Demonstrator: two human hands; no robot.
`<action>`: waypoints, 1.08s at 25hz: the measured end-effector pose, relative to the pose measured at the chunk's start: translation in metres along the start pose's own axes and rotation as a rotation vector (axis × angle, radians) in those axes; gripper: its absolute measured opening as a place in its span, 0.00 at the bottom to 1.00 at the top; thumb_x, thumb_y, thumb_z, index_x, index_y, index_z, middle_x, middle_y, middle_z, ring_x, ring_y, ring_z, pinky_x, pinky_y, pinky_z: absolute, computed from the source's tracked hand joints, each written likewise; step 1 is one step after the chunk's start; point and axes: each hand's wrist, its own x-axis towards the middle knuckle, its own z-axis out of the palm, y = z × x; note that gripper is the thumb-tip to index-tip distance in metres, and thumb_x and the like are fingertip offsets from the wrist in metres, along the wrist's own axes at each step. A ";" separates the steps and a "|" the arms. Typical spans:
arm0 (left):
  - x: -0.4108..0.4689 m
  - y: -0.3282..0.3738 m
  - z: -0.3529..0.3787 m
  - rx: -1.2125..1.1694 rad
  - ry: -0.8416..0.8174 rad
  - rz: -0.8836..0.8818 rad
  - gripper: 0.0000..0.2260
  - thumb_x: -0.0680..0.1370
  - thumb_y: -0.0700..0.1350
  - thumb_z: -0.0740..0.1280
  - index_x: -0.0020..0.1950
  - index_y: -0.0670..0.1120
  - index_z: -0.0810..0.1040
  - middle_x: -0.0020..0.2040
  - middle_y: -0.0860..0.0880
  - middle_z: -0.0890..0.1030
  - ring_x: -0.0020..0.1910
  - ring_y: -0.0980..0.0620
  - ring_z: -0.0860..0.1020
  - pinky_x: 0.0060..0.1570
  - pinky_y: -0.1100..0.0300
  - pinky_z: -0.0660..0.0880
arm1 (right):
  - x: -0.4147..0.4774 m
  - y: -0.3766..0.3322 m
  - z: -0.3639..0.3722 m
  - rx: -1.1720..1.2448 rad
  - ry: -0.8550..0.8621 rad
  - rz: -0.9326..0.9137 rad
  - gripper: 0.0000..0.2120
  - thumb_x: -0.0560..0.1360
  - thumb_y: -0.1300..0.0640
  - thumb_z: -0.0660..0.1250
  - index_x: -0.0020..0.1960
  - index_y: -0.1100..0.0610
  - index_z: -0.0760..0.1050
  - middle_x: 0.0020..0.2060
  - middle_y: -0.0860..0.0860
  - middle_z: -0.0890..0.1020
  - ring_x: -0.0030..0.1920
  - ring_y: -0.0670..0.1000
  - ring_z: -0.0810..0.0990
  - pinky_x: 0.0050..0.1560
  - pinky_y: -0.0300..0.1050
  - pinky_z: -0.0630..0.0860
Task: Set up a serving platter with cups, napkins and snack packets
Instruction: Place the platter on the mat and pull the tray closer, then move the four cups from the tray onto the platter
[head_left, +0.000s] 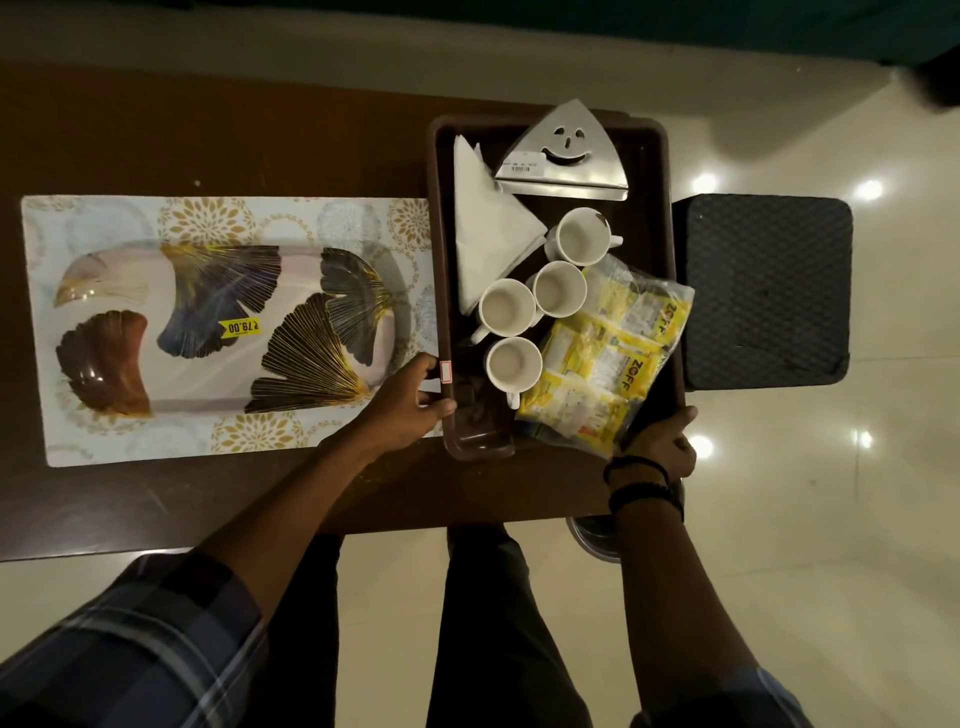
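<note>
Plaid sleeve (156, 639) nearest. Left hand (410, 405) and right hand (657, 441) grip brown tray (442, 234) rims. Cups (558, 288), napkins (485, 234), snack packets (597, 374) sit inside it. Platter (218, 327) just left, unloaded. Likely next: release, transfer cups.
</note>
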 end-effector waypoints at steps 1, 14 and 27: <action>0.001 0.000 0.000 0.005 0.015 -0.013 0.19 0.75 0.37 0.69 0.64 0.42 0.68 0.65 0.48 0.71 0.52 0.51 0.77 0.53 0.57 0.74 | -0.002 -0.001 -0.002 0.022 -0.037 -0.011 0.27 0.77 0.43 0.63 0.58 0.67 0.75 0.57 0.63 0.80 0.54 0.58 0.77 0.52 0.45 0.71; -0.003 0.006 0.007 0.023 0.318 0.067 0.29 0.74 0.40 0.70 0.72 0.42 0.62 0.71 0.42 0.68 0.70 0.45 0.68 0.67 0.51 0.68 | -0.026 -0.011 -0.008 -0.144 -0.190 -0.416 0.26 0.75 0.52 0.70 0.68 0.63 0.69 0.66 0.60 0.72 0.67 0.58 0.71 0.69 0.52 0.67; 0.003 0.048 -0.014 0.086 0.420 0.279 0.29 0.76 0.41 0.67 0.74 0.42 0.60 0.75 0.44 0.64 0.74 0.48 0.62 0.70 0.61 0.59 | -0.090 -0.050 0.053 -0.232 -0.734 -0.955 0.26 0.72 0.60 0.72 0.67 0.64 0.68 0.64 0.59 0.75 0.63 0.58 0.74 0.64 0.56 0.71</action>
